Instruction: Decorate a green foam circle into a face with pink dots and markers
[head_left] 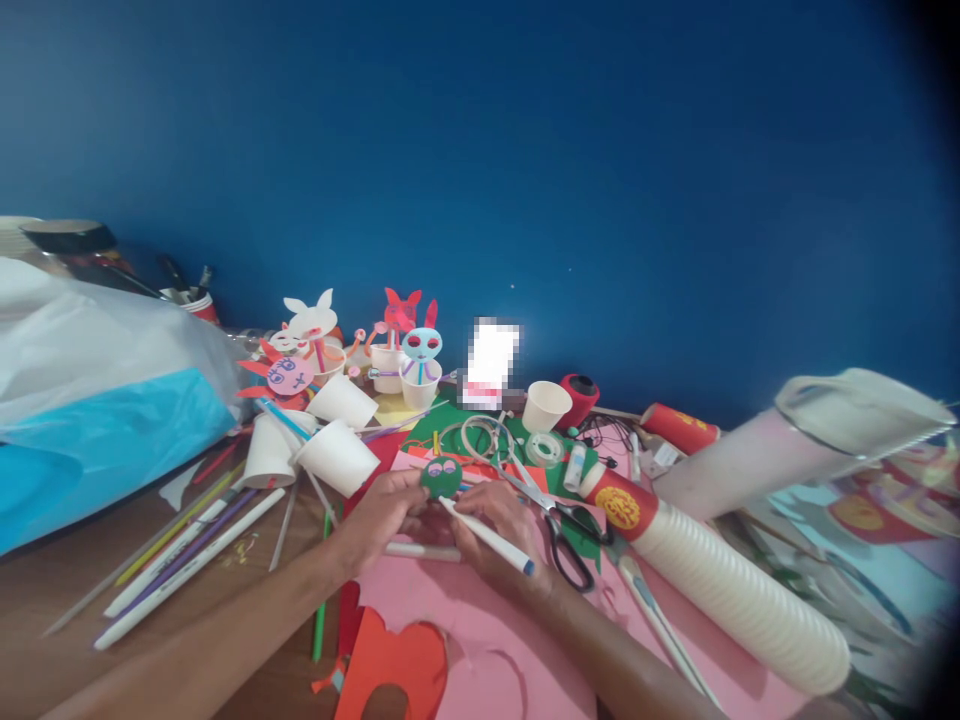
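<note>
My left hand [386, 515] pinches a small green paper disc [440, 478] that has two pinkish-purple eyes on it. My right hand [499, 515] grips a white marker [491, 538] with a blue end, its other end close to the lower edge of the disc. Both hands are over pink paper [487, 620]. A second white marker [421, 551] lies on the paper between my wrists. Just right of my right hand rest black-handled scissors [562, 520]. An orange paper sheet with a cut-out [394, 660] lies nearer to me.
Paper-cup figures [421, 370] stand along the blue wall, near tipped white cups [341, 458]. Markers and sticks [180, 560] lie at left beside a plastic bag [112, 400]. A long stack of cups [742, 590] lies at right, below a white jug [787, 430]. A bright pixelated screen [492, 362] stands behind.
</note>
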